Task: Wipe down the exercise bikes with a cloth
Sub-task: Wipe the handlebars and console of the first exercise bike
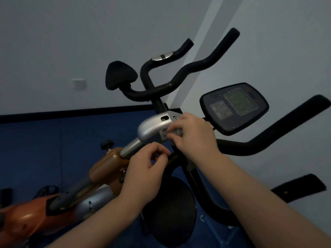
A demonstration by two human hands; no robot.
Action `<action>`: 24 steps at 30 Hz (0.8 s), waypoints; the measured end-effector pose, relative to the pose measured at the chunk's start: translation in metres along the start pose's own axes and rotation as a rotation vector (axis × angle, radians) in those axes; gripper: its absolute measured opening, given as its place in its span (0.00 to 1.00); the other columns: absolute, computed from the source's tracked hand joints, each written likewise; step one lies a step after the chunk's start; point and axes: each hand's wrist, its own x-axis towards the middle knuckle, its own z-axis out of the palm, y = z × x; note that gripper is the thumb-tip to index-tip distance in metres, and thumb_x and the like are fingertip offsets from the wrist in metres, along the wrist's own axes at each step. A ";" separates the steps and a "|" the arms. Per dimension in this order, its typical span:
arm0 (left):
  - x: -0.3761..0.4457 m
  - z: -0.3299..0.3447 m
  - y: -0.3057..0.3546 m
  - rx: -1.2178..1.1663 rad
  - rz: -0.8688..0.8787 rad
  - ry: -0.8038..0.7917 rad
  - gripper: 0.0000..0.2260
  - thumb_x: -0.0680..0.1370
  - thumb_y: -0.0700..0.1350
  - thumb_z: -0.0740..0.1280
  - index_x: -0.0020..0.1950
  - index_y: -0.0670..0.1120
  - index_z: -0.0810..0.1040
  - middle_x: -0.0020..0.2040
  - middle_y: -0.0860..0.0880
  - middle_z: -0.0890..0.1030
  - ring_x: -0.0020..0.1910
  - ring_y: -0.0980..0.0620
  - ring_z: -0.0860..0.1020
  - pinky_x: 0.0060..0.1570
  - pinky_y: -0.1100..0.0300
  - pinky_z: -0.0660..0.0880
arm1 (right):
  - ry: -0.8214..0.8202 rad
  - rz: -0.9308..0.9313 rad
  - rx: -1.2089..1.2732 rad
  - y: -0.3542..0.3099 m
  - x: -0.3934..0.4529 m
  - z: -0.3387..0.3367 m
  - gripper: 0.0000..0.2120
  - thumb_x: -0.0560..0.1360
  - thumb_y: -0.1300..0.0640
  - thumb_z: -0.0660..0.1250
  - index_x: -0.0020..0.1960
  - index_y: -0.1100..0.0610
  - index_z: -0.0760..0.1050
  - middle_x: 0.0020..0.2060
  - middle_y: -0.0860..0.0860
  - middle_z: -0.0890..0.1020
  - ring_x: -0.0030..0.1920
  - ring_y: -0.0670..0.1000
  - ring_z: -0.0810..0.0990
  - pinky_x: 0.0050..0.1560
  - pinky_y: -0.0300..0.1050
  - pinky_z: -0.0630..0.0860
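At the far left, low over the blue floor (35, 149), lies the orange frame (32, 217) of the bike (111, 161), its post rising toward a silver stem cover (152, 127). The left hand (145, 169) sits just below that cover, fingers curled with thumb and forefinger pinched together; whether they hold a corner of the cloth or nothing, I cannot tell. Right of it, the right hand (193, 138) grips a small grey cloth (169, 134), bunched and pressed against the cover's lower edge. Black handlebars (179, 81) rise behind. Further right stands a second bike's console (234, 108), its screen speckled with dust. The cloth looks soft and light, so it probably needs bunching in the fingers and firm pressure. The cover is hard and curved, likely slippery; the bike looks heavy and should stay put when steadied at the post.
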 end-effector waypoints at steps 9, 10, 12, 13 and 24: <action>-0.004 -0.001 -0.001 0.043 0.027 0.017 0.05 0.71 0.50 0.62 0.41 0.55 0.79 0.39 0.54 0.81 0.41 0.55 0.80 0.43 0.49 0.78 | 0.059 0.029 0.035 0.007 -0.025 0.001 0.07 0.72 0.47 0.69 0.48 0.46 0.81 0.46 0.47 0.78 0.43 0.51 0.78 0.38 0.42 0.68; -0.004 -0.001 -0.001 0.051 0.033 0.033 0.05 0.71 0.50 0.62 0.41 0.55 0.78 0.39 0.55 0.81 0.40 0.56 0.79 0.43 0.49 0.78 | 0.053 0.043 0.024 0.006 -0.019 0.001 0.06 0.71 0.47 0.69 0.47 0.45 0.81 0.46 0.47 0.78 0.43 0.51 0.78 0.38 0.42 0.67; -0.003 0.001 0.000 0.062 0.046 0.065 0.05 0.71 0.51 0.62 0.41 0.55 0.77 0.40 0.55 0.80 0.39 0.56 0.79 0.41 0.50 0.78 | 0.056 0.082 0.005 0.000 -0.009 0.003 0.04 0.71 0.46 0.69 0.45 0.44 0.80 0.46 0.47 0.78 0.45 0.52 0.78 0.38 0.42 0.65; -0.003 0.001 -0.001 0.059 0.050 0.076 0.05 0.71 0.50 0.62 0.41 0.55 0.77 0.40 0.55 0.80 0.38 0.56 0.78 0.40 0.50 0.78 | 0.068 0.096 -0.023 -0.005 -0.007 0.006 0.04 0.72 0.47 0.69 0.45 0.44 0.80 0.47 0.48 0.78 0.46 0.53 0.78 0.39 0.43 0.66; -0.011 0.001 -0.002 0.012 0.070 0.083 0.07 0.76 0.47 0.64 0.40 0.55 0.78 0.38 0.55 0.82 0.36 0.61 0.79 0.34 0.72 0.72 | 0.013 -0.127 0.260 0.002 -0.049 -0.019 0.05 0.71 0.58 0.71 0.47 0.51 0.82 0.47 0.45 0.79 0.51 0.45 0.74 0.53 0.42 0.72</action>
